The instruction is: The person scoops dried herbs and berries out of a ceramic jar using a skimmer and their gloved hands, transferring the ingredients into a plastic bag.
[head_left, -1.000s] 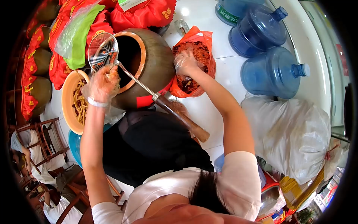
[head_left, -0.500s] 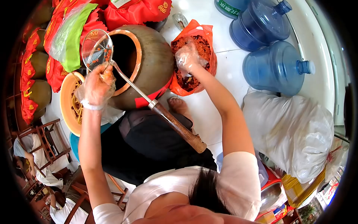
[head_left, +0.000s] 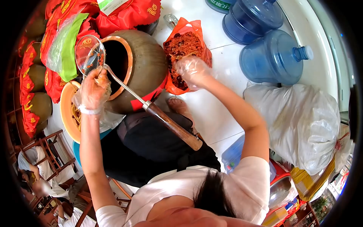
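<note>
My left hand [head_left: 93, 87], in a clear plastic glove, is closed on the strainer [head_left: 90, 55] where its neck meets the mesh basket. The basket holds some red bits, and its wooden handle [head_left: 172, 126] points toward my lap. Beside it stands a big brown jar [head_left: 149, 64] with an open mouth. My right hand [head_left: 193, 70], also gloved, is at the near right part of an orange bag [head_left: 206, 56] filled with red chili mix [head_left: 187, 44]. Its fingers are bent around something thin that I cannot make out clearly.
An orange basin [head_left: 68, 113] with long beans lies left of the jar. Red-covered jars [head_left: 128, 15] and a green cloth [head_left: 72, 49] are behind. Blue water bottles [head_left: 270, 56] and a white sack [head_left: 298, 125] stand on the right. People sit at the lower left.
My right hand has drawn back from the middle of the chili mix toward the bag's near right edge. My left hand keeps its hold on the strainer. The view has shifted slightly.
</note>
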`<state>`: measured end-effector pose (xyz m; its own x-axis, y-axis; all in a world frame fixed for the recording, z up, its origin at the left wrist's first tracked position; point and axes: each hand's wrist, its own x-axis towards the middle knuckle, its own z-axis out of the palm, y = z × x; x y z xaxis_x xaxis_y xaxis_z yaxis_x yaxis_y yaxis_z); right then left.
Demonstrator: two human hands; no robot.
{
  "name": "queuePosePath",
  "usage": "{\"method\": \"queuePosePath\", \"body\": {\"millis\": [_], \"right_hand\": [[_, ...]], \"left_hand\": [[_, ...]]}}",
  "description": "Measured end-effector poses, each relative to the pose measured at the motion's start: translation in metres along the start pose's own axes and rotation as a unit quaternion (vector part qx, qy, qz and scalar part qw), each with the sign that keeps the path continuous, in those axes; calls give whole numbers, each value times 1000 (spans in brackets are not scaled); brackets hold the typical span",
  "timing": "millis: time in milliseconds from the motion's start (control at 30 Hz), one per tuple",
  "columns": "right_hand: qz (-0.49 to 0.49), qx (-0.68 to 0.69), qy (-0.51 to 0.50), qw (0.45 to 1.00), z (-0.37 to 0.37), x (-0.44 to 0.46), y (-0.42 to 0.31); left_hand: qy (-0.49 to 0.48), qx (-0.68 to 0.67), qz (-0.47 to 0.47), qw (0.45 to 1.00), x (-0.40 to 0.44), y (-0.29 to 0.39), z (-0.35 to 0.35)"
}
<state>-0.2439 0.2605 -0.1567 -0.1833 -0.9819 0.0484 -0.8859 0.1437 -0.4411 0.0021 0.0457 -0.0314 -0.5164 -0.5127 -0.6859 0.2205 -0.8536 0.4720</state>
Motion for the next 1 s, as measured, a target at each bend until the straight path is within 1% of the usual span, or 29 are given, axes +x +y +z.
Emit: {"method": "queuePosePath", "body": {"millis": [33, 67, 100, 133, 167, 200, 233, 267, 300, 333, 367, 400, 433, 500, 533, 567, 600, 633, 667, 700, 733, 767, 800, 833, 867, 900, 933, 967, 1000], "right_hand": [[28, 26, -28, 999, 7, -6, -5], [56, 53, -57, 995, 21, -11, -5], [60, 54, -53, 995, 45, -8, 1], [8, -52, -119, 992, 74, -1, 11], [-41, -155, -184, 970, 91, 5, 12], [11, -124, -307, 944, 50, 18, -15], [172, 235, -248, 924, 96, 10, 0], [281, 562, -115, 769, 141, 3, 15], [255, 572, -113, 771, 158, 7, 18], [136, 391, -181, 892, 174, 14, 17], [-25, 143, -232, 962, 189, 26, 12], [-120, 8, -260, 958, 197, 34, 9], [-187, -68, -268, 942, 204, 42, 6], [70, -90, -291, 950, 198, 22, 10], [51, 129, -251, 958, 206, 6, 31], [29, 341, -200, 918, 215, -9, 50], [4, 536, -140, 832, 207, -14, 54], [2, 537, -140, 832, 203, -14, 48], [36, 496, -111, 860, 199, -14, 39], [70, 453, -81, 885, 180, -15, 23], [105, 408, -50, 906, 157, -16, 7], [140, 361, -18, 922, 136, -16, -4], [138, 362, -17, 922, 115, -17, -8], [131, 423, -40, 896, 93, -21, -7], [193, 579, -63, 789, 86, -30, -6], [265, 707, -62, 653, 79, -38, -4], [261, 708, -64, 653, 80, -44, -5], [261, 660, -4, 705, 85, -50, -7], [157, 546, 6, 823, 91, -50, -7]], "left_hand": [[-3, 3, 0, 1000, -2, -2, 2], [-24, 94, 67, 993, -6, -6, 3], [-44, 184, 134, 973, -9, -9, 6], [-47, 189, 131, 972, -10, -9, 9], [-3, 106, 92, 990, -11, -8, 14], [43, 23, 50, 998, -11, -6, 17], [30, 14, 21, 999, -10, -4, 15], [27, 21, 18, 999, -11, -5, 16], [31, 13, 22, 999, -13, -7, 17], [37, 3, 27, 999, -13, -8, 16], [41, 14, 56, 997, -6, -6, 6], [43, 18, 55, 997, -11, -9, 11], [20, 75, 78, 994, -20, -15, 18], [-2, 133, 100, 986, -23, -15, 20], [30, 70, 56, 996, -17, -10, 16], [63, 6, 11, 998, -13, -7, 13], [64, 7, 12, 998, -13, -7, 11], [41, 24, 7, 999, -13, -6, 10], [17, 41, 2, 999, -12, -6, 8], [27, 147, 100, 984, -10, -14, 9], [27, 147, 102, 984, -10, -15, 12], [36, 78, 51, 995, -11, -13, 16], [45, 10, 1, 999, -13, -12, 19], [30, 18, 4, 999, -13, -12, 17], [30, 18, 6, 999, -12, -12, 14], [15, 108, 66, 992, -12, -12, 9], [0, 159, 87, 983, -17, -11, 13], [-12, 209, 110, 972, -22, -10, 16], [-23, 257, 134, 957, -27, -9, 19]]}}
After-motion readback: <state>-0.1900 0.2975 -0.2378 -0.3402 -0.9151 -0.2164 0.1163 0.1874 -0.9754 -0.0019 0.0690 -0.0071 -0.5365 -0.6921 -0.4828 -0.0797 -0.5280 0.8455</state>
